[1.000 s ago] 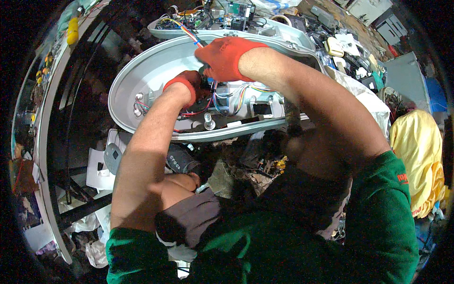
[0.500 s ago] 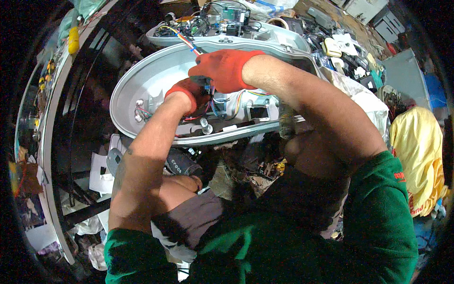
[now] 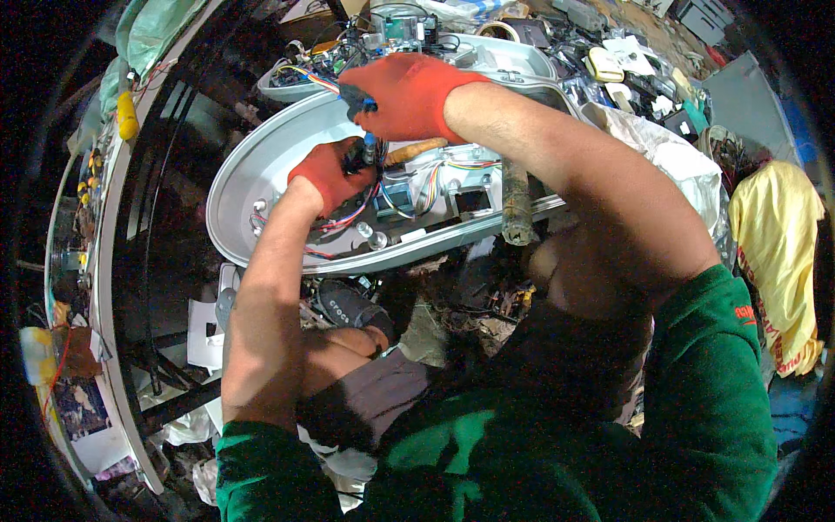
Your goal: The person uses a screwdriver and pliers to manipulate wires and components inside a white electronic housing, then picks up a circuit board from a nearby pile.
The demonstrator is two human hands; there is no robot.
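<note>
Both my hands wear red gloves with dark palms and work over a long grey plastic housing (image 3: 233, 187). My left hand (image 3: 323, 177) is closed on a dark cable connector (image 3: 369, 150) with a blue tip, above the housing's left half. Higher up and to the right, my right hand (image 3: 409, 97) grips a bundle of coloured wires (image 3: 317, 80) with a blue connector piece (image 3: 370, 106) at its fingertips. More loose wires (image 3: 432, 187) run along the housing floor. A tan, handle-like piece (image 3: 416, 151) lies between the hands, its far end hidden by my right glove.
Behind the housing sits its matching half (image 3: 513, 59), holding circuit boards and cables. A worn cylindrical bar (image 3: 517, 209) leans over the housing's near rim. Electronic scrap (image 3: 626, 78) is piled at far right, beside a white sack (image 3: 670, 170) and a yellow bag (image 3: 777, 261).
My hands were close together and have drawn apart, the right one going up and slightly left. The blue connector pieces and the tan handle-like piece now show between them.
</note>
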